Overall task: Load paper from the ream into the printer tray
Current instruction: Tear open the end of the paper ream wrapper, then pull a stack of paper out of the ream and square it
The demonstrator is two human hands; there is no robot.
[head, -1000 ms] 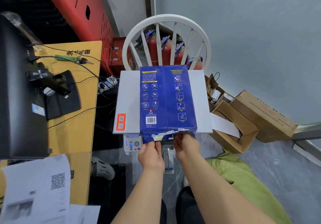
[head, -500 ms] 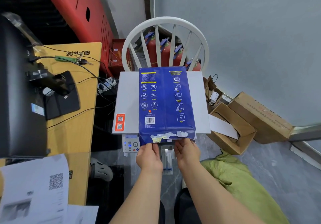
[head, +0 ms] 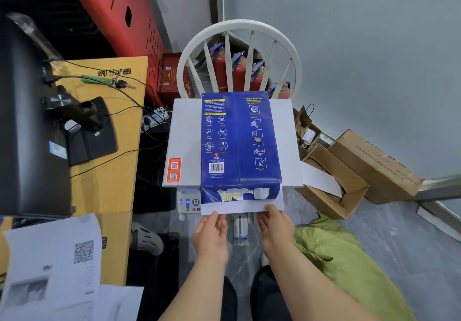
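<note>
We saw the blue ream lying flat on the white lid of the printer, its torn end facing us and hanging just past the printer's near edge. From that open end a white stack of paper stuck out part of the way. Our left hand pinched the stack's near left corner, fingers closed on the sheets, and our right hand gripped the near right corner the same way. Below the stack, between the two hands, part of the printer's front showed, too hidden for us to tell whether it was the tray. The control panel sat just left of the paper. Behind the printer stood a white chair, with red fire extinguishers beyond its slats. A wooden desk lay to our left, open cardboard boxes to our right.
</note>
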